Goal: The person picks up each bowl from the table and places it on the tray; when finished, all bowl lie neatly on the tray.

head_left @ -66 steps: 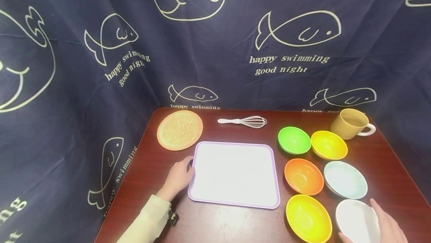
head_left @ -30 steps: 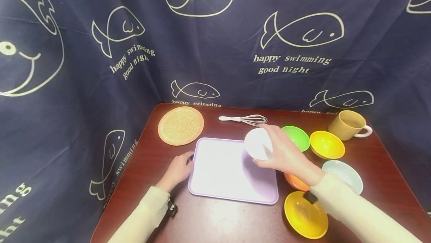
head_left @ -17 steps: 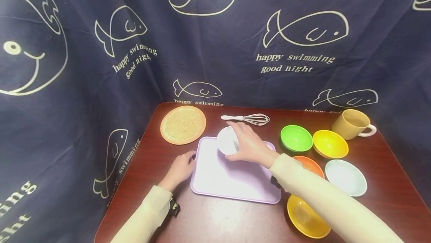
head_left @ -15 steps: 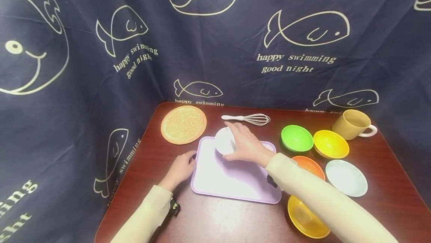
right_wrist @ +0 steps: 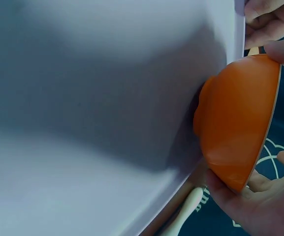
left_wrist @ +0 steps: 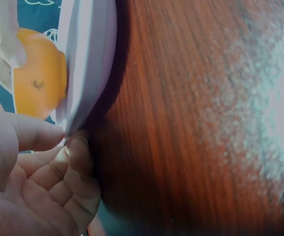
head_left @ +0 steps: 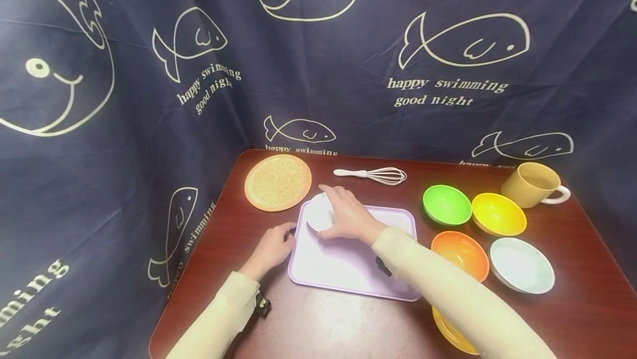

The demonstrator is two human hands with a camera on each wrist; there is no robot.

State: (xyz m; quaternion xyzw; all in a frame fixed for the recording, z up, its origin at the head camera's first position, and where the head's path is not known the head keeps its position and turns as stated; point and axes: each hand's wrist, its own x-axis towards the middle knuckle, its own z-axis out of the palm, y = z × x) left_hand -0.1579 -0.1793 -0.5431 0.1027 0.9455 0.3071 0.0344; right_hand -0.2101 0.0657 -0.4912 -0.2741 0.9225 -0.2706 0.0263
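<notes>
My right hand [head_left: 350, 218] grips a small bowl [head_left: 318, 212] by its rim, over the far left corner of a pale purple tray [head_left: 338, 268]. The bowl is white inside; the right wrist view shows its orange outside [right_wrist: 240, 113], with thumb and fingers on opposite sides. Its foot is at or just above the tray surface; I cannot tell whether they touch. At the tray's left edge, my left hand [head_left: 271, 245] pinches the rim between thumb and curled fingers, seen closely in the left wrist view, where the tray side [left_wrist: 90, 59] rises above the fingertips.
Right of the tray stand green [head_left: 447, 204], yellow [head_left: 499, 214], orange [head_left: 463, 254] and pale blue [head_left: 521, 265] bowls. Another yellow bowl [head_left: 450, 332] is partly under the right sleeve. A mug [head_left: 530, 185], whisk [head_left: 370, 174] and round orange-patterned mat [head_left: 277, 182] lie farther back.
My right hand has taken the white-lined bowl from the near right of the table and carried it leftward over the tray to its far left corner. The left hand stays at the tray's edge.
</notes>
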